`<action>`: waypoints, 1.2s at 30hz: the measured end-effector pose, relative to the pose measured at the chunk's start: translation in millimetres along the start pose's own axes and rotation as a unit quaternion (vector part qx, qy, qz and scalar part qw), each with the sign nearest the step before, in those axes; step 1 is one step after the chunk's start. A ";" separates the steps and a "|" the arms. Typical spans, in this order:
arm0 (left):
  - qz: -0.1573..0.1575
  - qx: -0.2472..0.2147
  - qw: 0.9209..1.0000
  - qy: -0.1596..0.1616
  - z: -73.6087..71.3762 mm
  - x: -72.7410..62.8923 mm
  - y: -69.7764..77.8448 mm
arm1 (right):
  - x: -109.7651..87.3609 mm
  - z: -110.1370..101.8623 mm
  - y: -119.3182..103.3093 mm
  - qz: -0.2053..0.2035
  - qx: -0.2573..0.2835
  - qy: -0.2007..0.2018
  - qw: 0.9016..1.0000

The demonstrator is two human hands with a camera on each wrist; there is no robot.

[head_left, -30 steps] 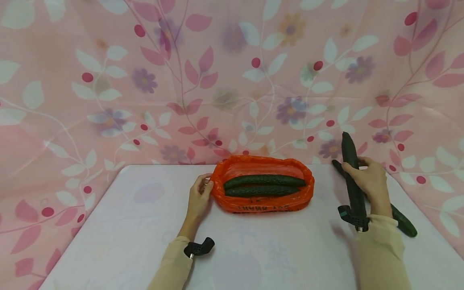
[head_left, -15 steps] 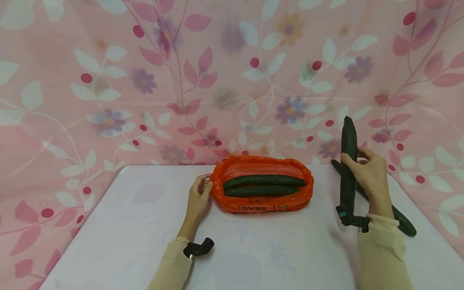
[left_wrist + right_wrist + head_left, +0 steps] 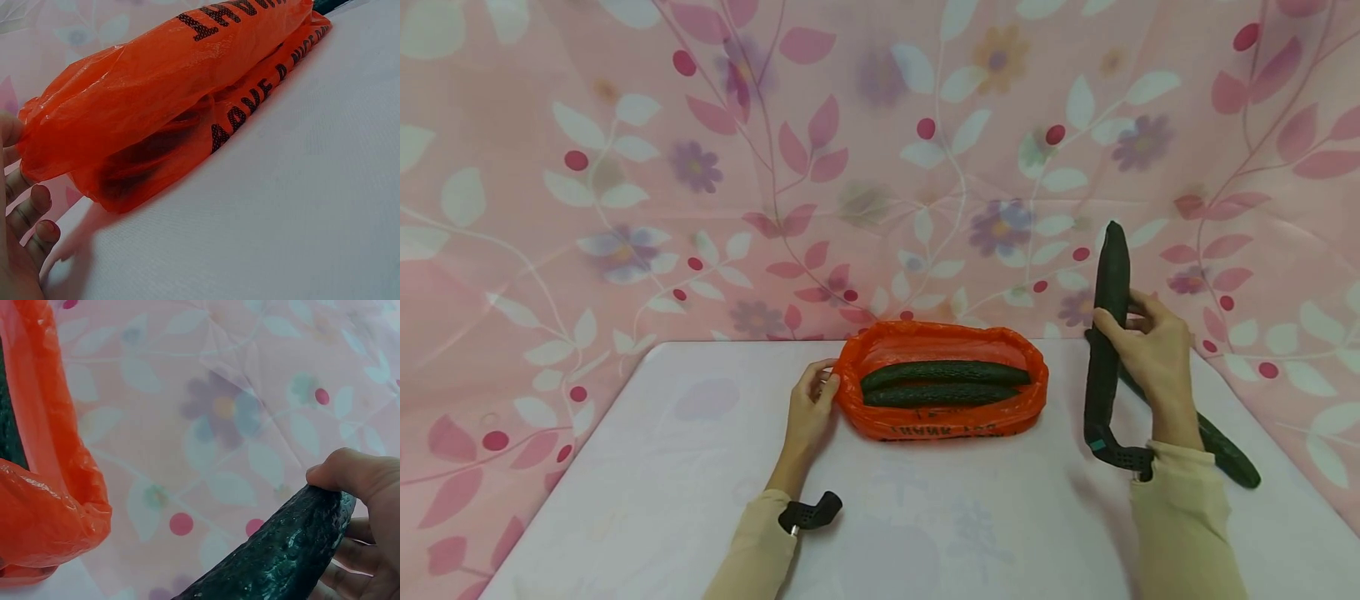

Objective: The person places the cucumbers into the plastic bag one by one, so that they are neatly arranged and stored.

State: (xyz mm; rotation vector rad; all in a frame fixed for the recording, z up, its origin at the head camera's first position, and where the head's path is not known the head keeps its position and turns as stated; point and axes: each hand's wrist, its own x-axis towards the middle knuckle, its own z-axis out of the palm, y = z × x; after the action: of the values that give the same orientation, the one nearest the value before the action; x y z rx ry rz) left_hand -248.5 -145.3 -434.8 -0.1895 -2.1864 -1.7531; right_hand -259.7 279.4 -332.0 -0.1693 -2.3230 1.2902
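Note:
An orange plastic bag (image 3: 940,423) with black print lies open-mouthed on the table, two dark green cucumbers (image 3: 947,372) side by side in it. My left hand (image 3: 809,407) pinches the bag's left rim between thumb and fingers; in the left wrist view the other fingers (image 3: 30,209) curl loosely beside the plastic. Off to the right, my right hand (image 3: 1153,358) grips another cucumber (image 3: 1108,342) about its middle, thumb on the near side, and holds it up nearly upright. That held cucumber (image 3: 281,550) also shows large in the right wrist view, apart from the bag.
One more cucumber (image 3: 1228,450) lies slantwise on the table's right side, partly hidden behind the right hand and wrist. The white-covered table (image 3: 880,517) ends at the back against a pink floral cloth (image 3: 865,167).
My right hand has lifted the cucumber off the one beneath it, upward and slightly left, and it stands more upright. The left hand and the bag have stayed put.

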 end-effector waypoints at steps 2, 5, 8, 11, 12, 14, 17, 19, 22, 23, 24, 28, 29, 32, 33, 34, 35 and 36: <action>-0.004 0.001 1.000 -0.001 -0.1 0.2 -0.3 | -0.4 1.4 -0.6 -0.003 0.006 0.010 1.000; -0.010 0.002 1.000 -0.003 -0.3 0.0 0.3 | -1.3 2.4 -2.5 -0.011 0.021 0.037 0.999; -0.012 0.002 1.000 -0.004 -0.4 -0.2 1.0 | -1.5 2.5 -5.5 -0.022 0.047 0.063 0.997; -0.014 0.000 1.000 -0.005 -0.3 -0.5 1.8 | -1.3 1.6 -9.2 -0.031 0.082 0.085 0.992; -0.014 0.000 1.000 -0.006 -0.5 -0.5 2.0 | -1.1 1.4 -10.3 -0.033 0.094 0.092 0.991; -0.016 -0.002 1.000 -0.007 -0.6 -0.6 2.3 | -1.0 1.2 -12.3 -0.039 0.121 0.107 0.986; -0.013 -0.002 1.000 -0.008 -0.9 -0.7 2.5 | -0.7 1.5 -14.1 -0.051 0.163 0.133 0.976; -0.010 -0.001 1.000 -0.008 -1.0 -0.7 2.5 | 0.0 1.8 -15.0 -0.063 0.215 0.146 0.964; -0.004 0.000 1.000 -0.008 -0.9 -0.8 2.3 | 1.2 2.0 -16.0 -0.090 0.294 0.162 0.938; -0.003 0.000 1.000 -0.009 -0.9 -0.7 2.2 | 1.7 2.2 -16.3 -0.099 0.319 0.165 0.928; -0.002 0.000 1.000 -0.009 -0.9 -0.6 2.1 | 1.9 2.4 -16.8 -0.106 0.341 0.168 0.919; -0.006 -0.002 1.000 -0.009 -0.7 -0.2 2.1 | 1.9 5.0 -19.9 -0.118 0.400 0.181 0.891; -0.007 -0.002 1.000 -0.009 -0.7 -0.3 2.1 | 1.7 6.0 -20.8 -0.120 0.413 0.184 0.884; -0.006 -0.003 1.000 -0.007 -0.3 -0.4 2.2 | 1.0 8.9 -23.5 -0.129 0.449 0.186 0.864; -0.005 -0.002 1.000 -0.006 -0.1 -0.4 2.1 | 0.7 9.6 -24.2 -0.132 0.459 0.184 0.859; -0.004 -0.001 1.000 -0.006 0.0 -0.5 2.1 | 0.3 10.3 -24.8 -0.133 0.468 0.182 0.854; -0.002 -0.002 1.000 -0.005 0.2 -0.7 2.1 | 0.0 10.9 -25.4 -0.132 0.477 0.181 0.850; -0.001 -0.002 1.000 -0.004 0.1 -0.6 2.4 | -0.4 11.5 -26.1 -0.131 0.486 0.179 0.846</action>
State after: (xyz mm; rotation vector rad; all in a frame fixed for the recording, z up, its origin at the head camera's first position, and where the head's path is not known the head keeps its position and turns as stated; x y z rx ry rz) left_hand -247.2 -144.5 -432.8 -0.1962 -2.1902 -1.7605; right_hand -261.5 256.1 -315.7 0.2216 -1.1249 1.9034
